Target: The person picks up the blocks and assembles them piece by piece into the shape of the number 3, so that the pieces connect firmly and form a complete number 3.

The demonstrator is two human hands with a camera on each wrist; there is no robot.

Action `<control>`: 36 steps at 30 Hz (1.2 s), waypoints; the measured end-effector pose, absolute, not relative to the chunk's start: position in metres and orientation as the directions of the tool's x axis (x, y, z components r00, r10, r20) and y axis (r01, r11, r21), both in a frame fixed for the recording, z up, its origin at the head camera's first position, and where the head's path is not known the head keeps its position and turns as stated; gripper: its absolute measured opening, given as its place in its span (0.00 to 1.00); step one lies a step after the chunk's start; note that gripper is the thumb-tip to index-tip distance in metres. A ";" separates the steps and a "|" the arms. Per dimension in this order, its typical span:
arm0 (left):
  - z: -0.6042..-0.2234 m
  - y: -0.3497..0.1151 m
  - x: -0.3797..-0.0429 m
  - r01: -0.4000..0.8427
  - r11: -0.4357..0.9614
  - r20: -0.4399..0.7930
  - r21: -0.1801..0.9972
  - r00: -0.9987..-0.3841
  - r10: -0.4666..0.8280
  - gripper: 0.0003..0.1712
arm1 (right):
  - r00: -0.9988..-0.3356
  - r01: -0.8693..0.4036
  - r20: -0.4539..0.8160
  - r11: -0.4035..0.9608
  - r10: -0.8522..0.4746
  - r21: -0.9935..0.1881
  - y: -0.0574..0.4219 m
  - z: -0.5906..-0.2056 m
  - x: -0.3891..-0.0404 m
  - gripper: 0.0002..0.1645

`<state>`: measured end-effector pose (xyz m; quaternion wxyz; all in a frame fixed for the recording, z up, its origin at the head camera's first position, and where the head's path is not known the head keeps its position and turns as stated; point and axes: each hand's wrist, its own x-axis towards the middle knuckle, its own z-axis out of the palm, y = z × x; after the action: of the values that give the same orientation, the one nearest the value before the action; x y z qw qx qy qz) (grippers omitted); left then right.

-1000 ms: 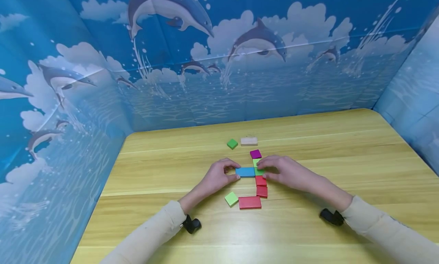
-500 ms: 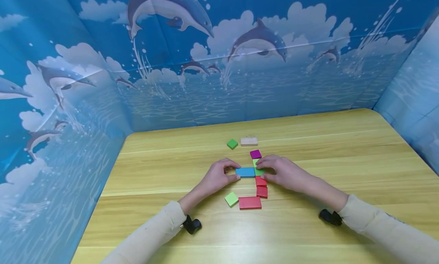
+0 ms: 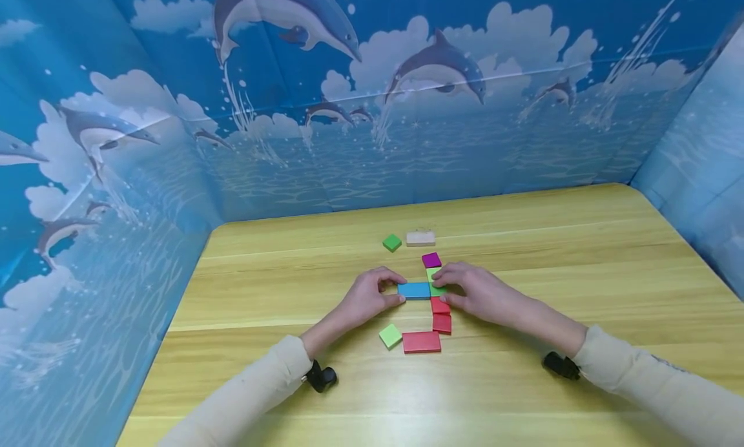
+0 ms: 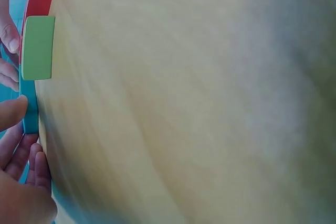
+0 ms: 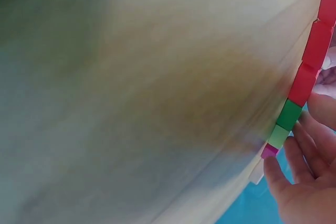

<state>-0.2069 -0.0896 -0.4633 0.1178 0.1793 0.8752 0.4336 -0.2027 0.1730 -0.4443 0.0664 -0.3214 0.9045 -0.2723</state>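
My left hand holds the left end of a flat blue block between thumb and fingers. The blue block's other end meets a green square block, which my right hand grips from the right with thumb and fingers. Beyond it come a light green block, partly behind my fingers, and a purple block turned slightly. Toward me two red square blocks continue the column, the nearer one slightly askew. In the right wrist view the green block lies between red and light green ones.
A larger red rectangular block lies nearer me, beside a turned light green square. At the back are a green square and a pale block. The wooden table ends at a dolphin-print curtain.
My right hand has edged slightly left against the column. The left hand and the blocks stay in place on the table, while the head view shifts a little.
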 end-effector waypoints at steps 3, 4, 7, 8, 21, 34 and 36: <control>-0.464 -0.091 -0.206 0.212 0.556 -0.048 0.804 -0.908 0.416 0.15 | -0.787 -0.542 0.053 0.649 -0.615 -0.534 0.172 -0.447 -0.202 0.19; -0.464 -0.091 -0.206 0.214 0.554 -0.045 0.804 -0.908 0.417 0.15 | -0.789 -0.541 0.053 0.651 -0.612 -0.532 0.172 -0.447 -0.202 0.19; -0.465 -0.091 -0.206 0.222 0.543 -0.038 0.810 -0.904 0.426 0.15 | -0.789 -0.544 0.062 0.648 -0.611 -0.533 0.172 -0.448 -0.202 0.18; -0.465 -0.090 -0.207 0.224 0.541 -0.038 0.811 -0.902 0.430 0.15 | -0.789 -0.545 0.065 0.647 -0.611 -0.533 0.172 -0.448 -0.202 0.18; -0.466 -0.094 -0.210 0.220 0.526 -0.048 0.822 -0.893 0.448 0.19 | -0.789 -0.539 0.058 0.643 -0.612 -0.543 0.172 -0.447 -0.202 0.18; -0.465 -0.091 -0.210 0.259 0.563 -0.026 0.785 -0.894 0.448 0.16 | -0.791 -0.534 0.053 0.645 -0.610 -0.546 0.172 -0.447 -0.202 0.18; -0.465 -0.091 -0.210 0.259 0.564 -0.027 0.784 -0.893 0.448 0.16 | -0.790 -0.535 0.053 0.644 -0.611 -0.547 0.171 -0.447 -0.201 0.18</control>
<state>-0.2100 -0.0911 -0.4652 0.1124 0.2017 0.8773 0.4208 -0.2012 0.1712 -0.4468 0.0683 -0.3170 0.9040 -0.2786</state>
